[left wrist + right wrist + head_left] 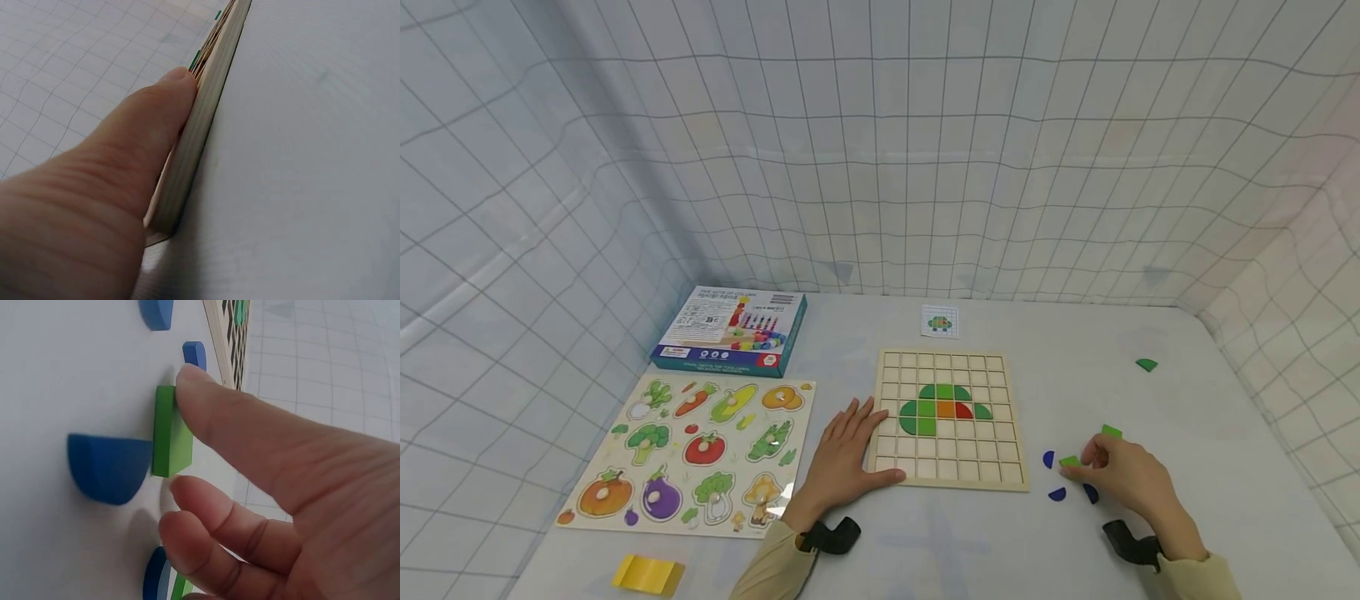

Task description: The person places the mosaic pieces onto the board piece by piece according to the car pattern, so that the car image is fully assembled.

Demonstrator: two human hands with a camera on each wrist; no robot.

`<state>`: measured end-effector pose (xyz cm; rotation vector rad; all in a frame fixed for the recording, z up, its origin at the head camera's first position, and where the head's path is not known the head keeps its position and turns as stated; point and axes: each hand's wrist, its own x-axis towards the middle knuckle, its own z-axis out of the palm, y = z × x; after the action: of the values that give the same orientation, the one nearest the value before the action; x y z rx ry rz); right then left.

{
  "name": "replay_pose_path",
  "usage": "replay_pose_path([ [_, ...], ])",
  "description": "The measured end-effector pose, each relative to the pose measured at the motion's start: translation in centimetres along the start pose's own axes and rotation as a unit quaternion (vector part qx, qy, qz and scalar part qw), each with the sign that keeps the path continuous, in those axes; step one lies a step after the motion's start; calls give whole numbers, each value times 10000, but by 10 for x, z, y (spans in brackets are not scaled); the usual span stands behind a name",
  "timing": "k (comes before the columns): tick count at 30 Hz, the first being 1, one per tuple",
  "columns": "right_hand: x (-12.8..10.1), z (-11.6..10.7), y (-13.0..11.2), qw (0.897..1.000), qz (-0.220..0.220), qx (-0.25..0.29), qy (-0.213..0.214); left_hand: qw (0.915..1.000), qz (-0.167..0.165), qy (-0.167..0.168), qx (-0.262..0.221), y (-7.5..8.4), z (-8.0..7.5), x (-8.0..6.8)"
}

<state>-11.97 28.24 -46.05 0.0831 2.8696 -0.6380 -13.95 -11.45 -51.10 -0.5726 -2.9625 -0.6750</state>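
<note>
My left hand [842,454] rests with spread, fairly straight fingers on the left edge of a wooden grid board [955,473]. Its thumb [153,119] lies along the board's near rim. Green pieces [927,408], an orange square [945,409] and a red quarter-round [962,411] sit in the board's cells. To the right of the board, my right hand [1127,475] pinches a green square tile [173,434] between thumb and fingers, close to the table. Blue half-round pieces [109,469] lie around it, and another green square [1112,431] is partly behind the hand.
A pattern card [940,322] lies behind the board. A green quarter-round [1146,365] is at the far right. On the left are a boxed toy set [730,329], a vegetable puzzle board [677,492] and a yellow folded piece [648,575]. Grid-patterned cloth [910,167] surrounds the table.
</note>
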Motion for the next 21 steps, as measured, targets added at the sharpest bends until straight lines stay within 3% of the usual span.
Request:
replay_pose_path([
  [21,5,0,-6,9998,-125,117,-83,10000,2,-5,15,1,-1,-1],
])
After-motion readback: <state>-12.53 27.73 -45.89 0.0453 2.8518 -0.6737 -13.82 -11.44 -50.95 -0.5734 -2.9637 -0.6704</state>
